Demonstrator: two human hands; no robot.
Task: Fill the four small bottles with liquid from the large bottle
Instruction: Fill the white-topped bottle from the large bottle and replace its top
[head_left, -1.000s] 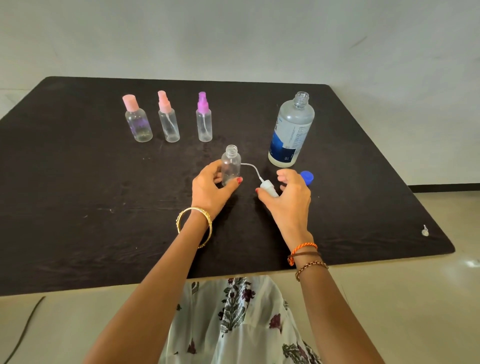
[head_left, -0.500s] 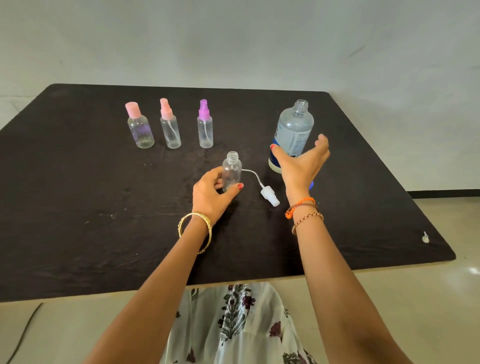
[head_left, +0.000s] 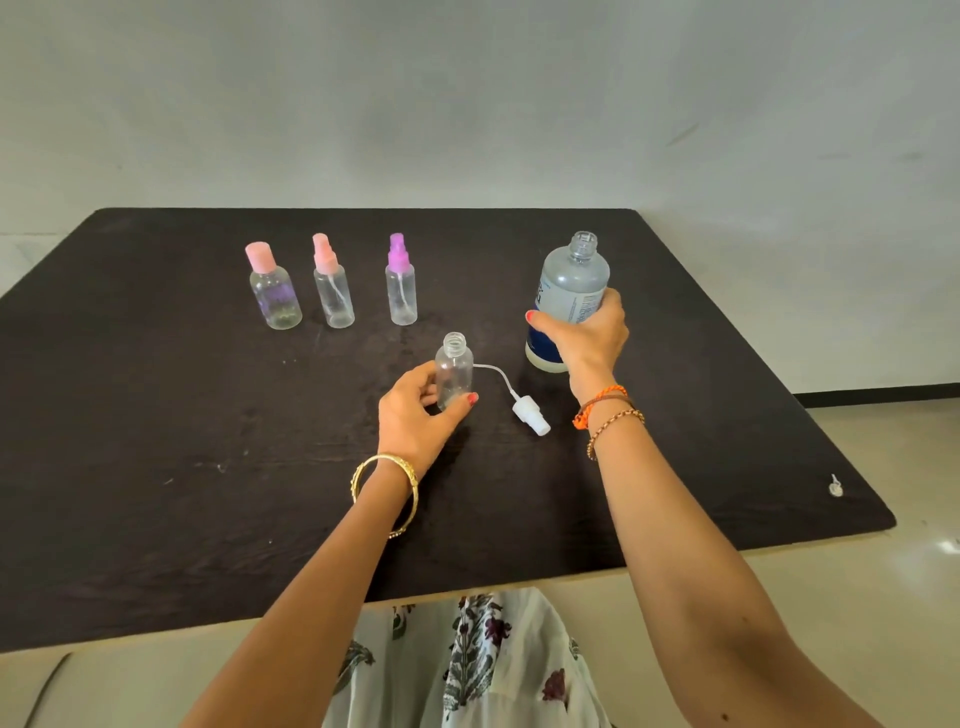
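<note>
An uncapped small clear bottle (head_left: 454, 371) stands upright mid-table, and my left hand (head_left: 418, 415) holds its lower part between thumb and fingers. Its white spray cap (head_left: 530, 414) with a thin tube lies on the table just to the right. My right hand (head_left: 584, 340) grips the large open bottle (head_left: 574, 283), clear with a blue label, which stands upright at the right. Three capped small bottles stand in a row behind: a pink-capped bottle (head_left: 272, 293), a pink spray bottle (head_left: 332, 286) and a purple spray bottle (head_left: 401, 283).
The dark table (head_left: 156, 415) has its front edge close to my lap and its right edge near a small white object (head_left: 835, 487). A pale wall rises behind the table.
My right hand let go of the white spray cap, left it on the table, moved up and right, and closed around the large bottle. My left hand stayed on the small bottle.
</note>
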